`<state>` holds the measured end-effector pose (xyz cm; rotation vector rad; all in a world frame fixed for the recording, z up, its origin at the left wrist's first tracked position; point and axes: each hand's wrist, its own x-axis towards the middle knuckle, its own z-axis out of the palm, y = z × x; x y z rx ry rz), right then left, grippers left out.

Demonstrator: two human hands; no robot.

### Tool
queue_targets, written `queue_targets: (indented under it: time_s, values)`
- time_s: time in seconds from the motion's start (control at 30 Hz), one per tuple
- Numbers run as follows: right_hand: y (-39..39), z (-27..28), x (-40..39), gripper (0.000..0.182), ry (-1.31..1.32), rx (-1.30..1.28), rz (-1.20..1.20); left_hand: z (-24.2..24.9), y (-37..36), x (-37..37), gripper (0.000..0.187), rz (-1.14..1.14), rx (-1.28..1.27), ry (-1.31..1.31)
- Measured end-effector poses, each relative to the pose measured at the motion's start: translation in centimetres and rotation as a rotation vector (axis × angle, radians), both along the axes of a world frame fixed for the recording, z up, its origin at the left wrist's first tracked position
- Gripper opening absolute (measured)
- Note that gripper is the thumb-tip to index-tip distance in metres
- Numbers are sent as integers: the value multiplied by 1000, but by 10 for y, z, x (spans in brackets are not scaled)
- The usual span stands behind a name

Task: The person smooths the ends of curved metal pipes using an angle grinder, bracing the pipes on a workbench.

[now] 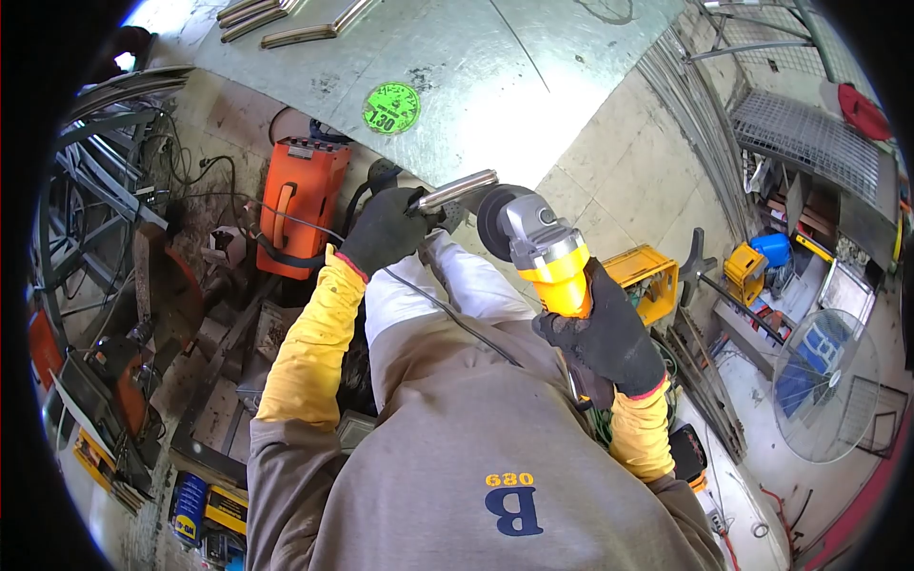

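A black glove covers my left hand (388, 231), its fingers wrapped round a short shiny metal tube (459, 190) that points right, near the corner of the metal-topped table (447, 105). My right hand (609, 333), gloved too, grips a yellow and silver angle grinder (552, 252). The grinder's dark disc (495, 223) faces the tube's free end, close beside it. A dark cable (433, 303) crosses in front of my body from the left forearm.
An orange machine (300, 205) with a handle stands left of my legs. Several bent metal tubes (300, 38) lie on the table. Yellow crate (645, 276), long metal bars (685, 124) and a round fan (826, 385) are on the right. Metal frames (105, 190) crowd the left.
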<state>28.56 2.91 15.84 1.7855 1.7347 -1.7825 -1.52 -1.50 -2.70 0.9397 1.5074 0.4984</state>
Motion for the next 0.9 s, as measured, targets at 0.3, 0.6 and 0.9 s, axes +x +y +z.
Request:
queue_targets:
  time_s: [0.3, 0.6, 0.9]
  values:
    - [14, 7, -14, 63, -44, -22, 6, 6, 2, -1, 26, 11, -100, -45]
    - [-2, -3, -3, 64, 5, 95, 50, -2, 0, 0, 33, 82, -98, -7]
    - [16, 10, -22, 66, -137, 103, 108, 8, 3, 2, 28, 57, -64, 60]
